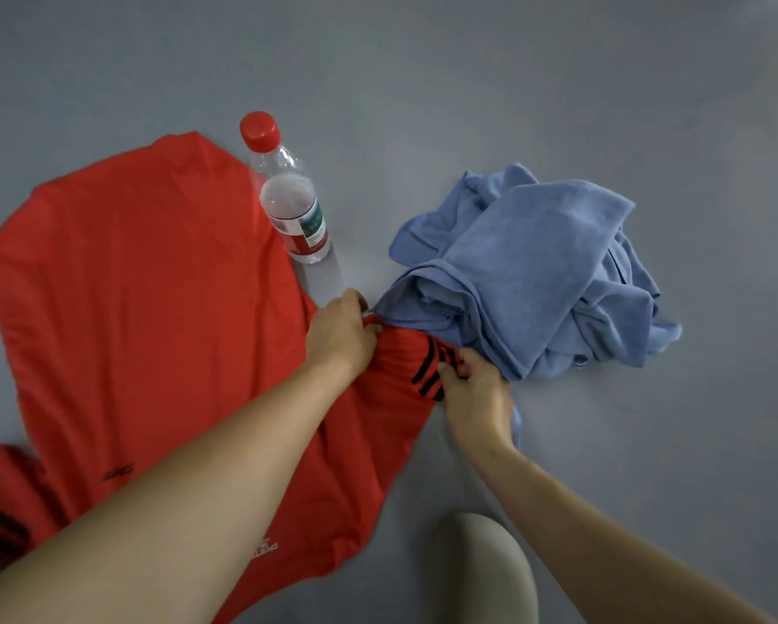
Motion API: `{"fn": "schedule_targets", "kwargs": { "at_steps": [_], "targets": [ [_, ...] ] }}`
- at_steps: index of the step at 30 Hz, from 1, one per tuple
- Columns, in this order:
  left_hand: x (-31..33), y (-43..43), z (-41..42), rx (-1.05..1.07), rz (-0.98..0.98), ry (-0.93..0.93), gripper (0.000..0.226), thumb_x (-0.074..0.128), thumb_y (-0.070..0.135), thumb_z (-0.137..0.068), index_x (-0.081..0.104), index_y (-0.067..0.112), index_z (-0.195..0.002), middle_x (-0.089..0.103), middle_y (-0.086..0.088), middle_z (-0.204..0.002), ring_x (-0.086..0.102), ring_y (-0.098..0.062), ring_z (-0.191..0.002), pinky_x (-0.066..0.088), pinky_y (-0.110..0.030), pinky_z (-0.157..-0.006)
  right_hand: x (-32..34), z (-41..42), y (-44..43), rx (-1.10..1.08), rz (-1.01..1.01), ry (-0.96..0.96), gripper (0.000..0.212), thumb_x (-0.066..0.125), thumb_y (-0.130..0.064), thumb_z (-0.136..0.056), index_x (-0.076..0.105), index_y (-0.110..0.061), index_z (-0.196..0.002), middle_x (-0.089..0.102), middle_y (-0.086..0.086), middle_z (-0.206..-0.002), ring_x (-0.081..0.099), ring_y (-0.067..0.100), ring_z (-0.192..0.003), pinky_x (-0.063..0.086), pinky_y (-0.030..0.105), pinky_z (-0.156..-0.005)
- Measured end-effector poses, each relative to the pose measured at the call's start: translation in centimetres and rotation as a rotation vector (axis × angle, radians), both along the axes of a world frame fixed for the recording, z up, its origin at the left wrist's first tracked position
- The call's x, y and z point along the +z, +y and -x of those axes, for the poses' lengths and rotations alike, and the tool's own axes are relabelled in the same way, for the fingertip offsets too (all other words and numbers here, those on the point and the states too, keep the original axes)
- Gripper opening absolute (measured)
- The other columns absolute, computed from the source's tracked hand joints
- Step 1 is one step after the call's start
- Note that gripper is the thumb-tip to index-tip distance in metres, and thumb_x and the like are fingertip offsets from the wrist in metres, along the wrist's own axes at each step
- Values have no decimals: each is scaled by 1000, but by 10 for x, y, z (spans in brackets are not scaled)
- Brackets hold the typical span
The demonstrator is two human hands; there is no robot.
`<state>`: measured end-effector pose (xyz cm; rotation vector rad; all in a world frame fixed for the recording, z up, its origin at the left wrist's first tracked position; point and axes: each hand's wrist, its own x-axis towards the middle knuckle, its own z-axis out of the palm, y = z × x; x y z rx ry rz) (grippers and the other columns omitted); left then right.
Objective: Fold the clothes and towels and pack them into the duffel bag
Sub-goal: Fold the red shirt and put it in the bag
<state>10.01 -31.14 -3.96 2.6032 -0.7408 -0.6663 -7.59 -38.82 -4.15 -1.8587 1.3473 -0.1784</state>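
A red T-shirt [144, 281] lies spread flat on the grey floor at the left. Its right sleeve, with black stripes, reaches under the edge of a crumpled blue towel pile [531, 272]. My left hand [342, 335] pinches the top edge of that sleeve. My right hand [472, 389] grips the striped sleeve end right beside the towels. The other striped sleeve shows at the bottom left corner. No duffel bag is in view.
A clear water bottle [288, 195] with a red cap stands at the shirt's upper right edge, just beyond my left hand. A beige rounded object [481, 569], possibly a shoe, sits at the bottom centre. Grey floor [423, 60] stretches all around.
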Motion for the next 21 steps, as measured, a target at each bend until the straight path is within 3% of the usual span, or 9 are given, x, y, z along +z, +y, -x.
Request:
{"fn": "schedule_targets", "kwargs": {
  "at_steps": [5,9,11,13,16,19,21],
  "targets": [
    [4,-3,-10,28,103,156,8,72,18,-87,66,16,-93,65,-17,-105,63,-35,-98,44,-33,-78,7,-12,1,3,-18,-28,34,66,-23,-90,45,-28,-63,48,-9,-55,47,6,-51,31,22,-50],
    [16,18,-9,212,434,348,16,67,3,-89,65,18,-84,67,-5,-87,61,-22,-82,46,-28,-76,25,-5,17,170,45,-89,9,66,-20,-89,62,-24,-82,59,-13,-66,56,1,-64,37,13,-56],
    [24,32,-8,381,566,526,21,61,1,-94,68,20,-88,63,1,-80,59,-13,-72,49,-22,-67,34,1,34,342,86,-136,14,66,-17,-84,67,-25,-95,64,-16,-84,58,0,-78,41,10,-67],
    [30,47,-5,603,701,824,22,54,4,-98,68,21,-94,63,2,-78,61,-8,-64,50,-18,-56,41,3,55,527,201,-201,23,68,-17,-80,69,-21,-102,66,-11,-96,61,5,-86,47,20,-75],
    [31,72,-2,864,855,1112,21,47,10,-101,65,20,-97,69,2,-86,64,-10,-74,53,-22,-66,41,-3,85,764,335,-317,19,69,-18,-81,70,-14,-99,67,-1,-92,63,22,-85,50,33,-78],
    [25,97,2,965,895,1074,14,53,10,-97,65,19,-97,71,2,-85,67,-10,-75,54,-22,-66,35,-12,103,904,314,-297,18,66,-20,-85,70,-15,-101,68,1,-93,62,24,-87,51,40,-81],
    [19,110,6,902,781,903,17,64,6,-91,68,22,-98,71,-1,-88,66,-11,-73,53,-24,-64,29,-15,108,966,285,-255,18,64,-21,-87,70,-16,-103,68,0,-95,62,23,-90,51,42,-82]
  ]
}}
